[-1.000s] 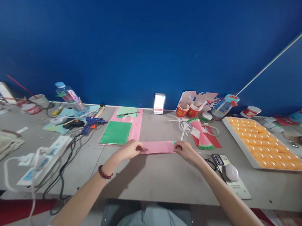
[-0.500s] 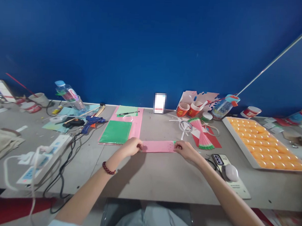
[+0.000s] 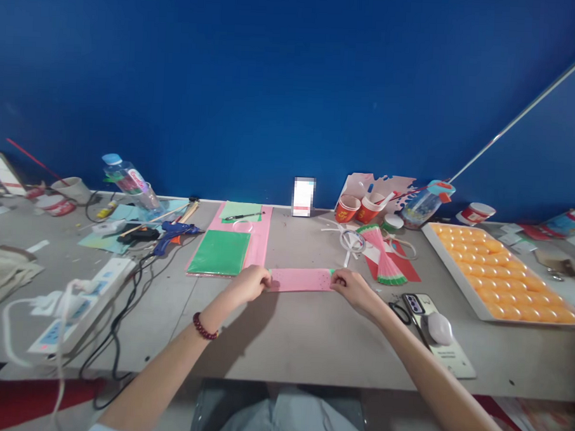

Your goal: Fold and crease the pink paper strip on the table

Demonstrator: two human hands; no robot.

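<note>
Stretched between my hands is a pink paper strip point(image 3: 300, 279) with green ends and small dark specks. My left hand point(image 3: 253, 282) pinches its left end, fingers closed. At the other end my right hand point(image 3: 349, 285) has its fingers curled shut on the paper. The strip is held level over the grey table point(image 3: 291, 343). Beyond my right hand lies a pleated pink and green paper fan point(image 3: 383, 254) on red paper. Left of the strip, a green paper pack point(image 3: 220, 252) rests on a pink sheet point(image 3: 262, 240).
A blue glue gun point(image 3: 178, 235), a power strip point(image 3: 83, 305) and cables are at left. On the right are a phone point(image 3: 441, 349), a tray of orange balls point(image 3: 501, 272) and rolls of tape point(image 3: 353, 241). Paper cups point(image 3: 347, 208) stand at the back, near a lit screen point(image 3: 303, 197).
Both hands keep hold of the pink strip in nearly the same place. The whole view has shifted very slightly; nothing on the table has been visibly moved.
</note>
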